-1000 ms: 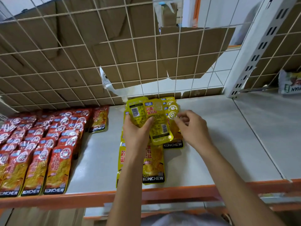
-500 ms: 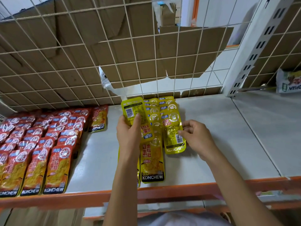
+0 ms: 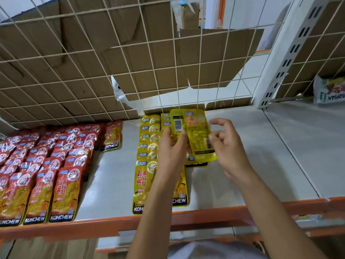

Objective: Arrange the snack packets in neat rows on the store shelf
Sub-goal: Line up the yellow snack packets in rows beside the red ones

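Note:
On the grey shelf (image 3: 248, 146) a row of yellow snack packets (image 3: 148, 146) lies overlapped from the wire back to the front edge. A second, shorter yellow row (image 3: 165, 119) starts beside it, mostly hidden by my hands. My left hand (image 3: 170, 150) grips a small fan of yellow packets (image 3: 188, 128) above that second row, their printed backs facing me. My right hand (image 3: 226, 144) hovers at the fan's right side with fingers spread apart, thumb tip at the edge of the outer packet (image 3: 202, 141).
Several rows of red snack packets (image 3: 46, 165) fill the shelf's left part. A wire mesh panel (image 3: 89, 68) backed by cardboard closes the rear. A white slotted upright (image 3: 287, 57) stands at the right, with a white-green packet (image 3: 329, 90) beyond it. An orange rail (image 3: 214, 214) edges the front.
My right hand let go of the packet it laid on the second row and rose to the fan. My left hand moved right and up with the remaining packets.

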